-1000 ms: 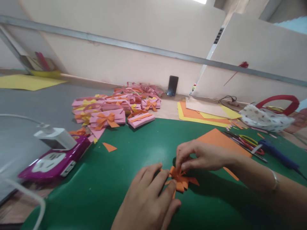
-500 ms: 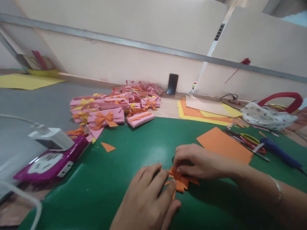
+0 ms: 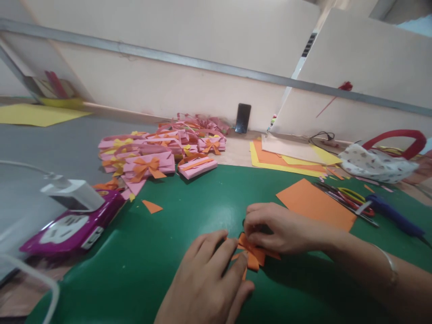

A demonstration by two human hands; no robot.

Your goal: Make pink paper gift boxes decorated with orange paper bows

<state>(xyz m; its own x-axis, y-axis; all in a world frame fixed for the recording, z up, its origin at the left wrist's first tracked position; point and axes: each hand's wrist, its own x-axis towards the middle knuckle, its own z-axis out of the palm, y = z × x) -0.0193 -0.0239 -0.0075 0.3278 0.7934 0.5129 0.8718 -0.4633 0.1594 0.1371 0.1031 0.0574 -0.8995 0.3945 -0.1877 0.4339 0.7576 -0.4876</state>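
Note:
Orange paper bow pieces lie on the green mat between my two hands. My left hand rests over their left side, its fingers stretched out and the fingertips touching the paper. From the right, my right hand pinches at the top of the bow with thumb and fingers closed. What sits right between those fingertips is hidden. A square sheet of orange paper lies just beyond my right forearm.
Pink paper purses with bows are piled at the back left. A purple power strip with a white charger stands left. Scissors and a blue glue gun lie right. A phone leans on the wall.
My right fingertips have shifted very slightly at the bow, so a bit more of its middle shows. My left hand and everything else stay in place.

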